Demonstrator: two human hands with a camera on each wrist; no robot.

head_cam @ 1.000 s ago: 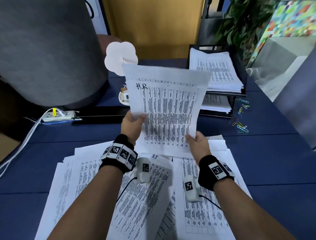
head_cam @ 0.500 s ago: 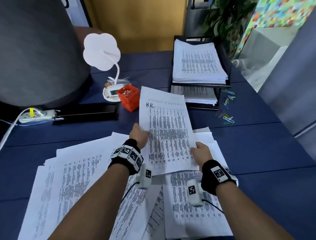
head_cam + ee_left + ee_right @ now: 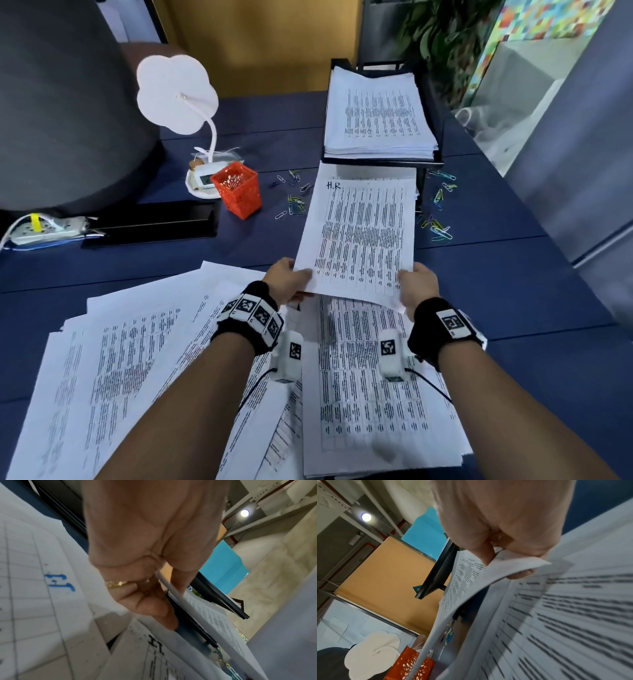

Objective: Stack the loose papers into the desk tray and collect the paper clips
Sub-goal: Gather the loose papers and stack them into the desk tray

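Observation:
A printed sheet marked "H.R" (image 3: 359, 236) is held flat above the desk, its far edge at the lower shelf of the black desk tray (image 3: 435, 161). My left hand (image 3: 289, 279) pinches its near left corner and my right hand (image 3: 416, 284) pinches its near right corner. In the wrist views the sheet (image 3: 212, 616) sits between thumb and fingers, and its corner (image 3: 510, 566) curls over my right fingers. The tray's top shelf holds a thick paper stack (image 3: 376, 113). Loose papers (image 3: 144, 370) are spread under my forearms. Coloured paper clips (image 3: 294, 200) lie left of the sheet, more paper clips (image 3: 438, 205) lie right.
An orange mesh cup (image 3: 236, 193) stands left of the clips, beside a white flower-shaped lamp (image 3: 176, 92). A black bar (image 3: 150, 222) and a power strip (image 3: 44, 229) lie at the far left. A grey partition (image 3: 582, 171) borders the right side.
The sheet has gone from upright in front of me to lying flat and has moved forward to the tray's lower shelf. Both hands kept their hold and reached forward.

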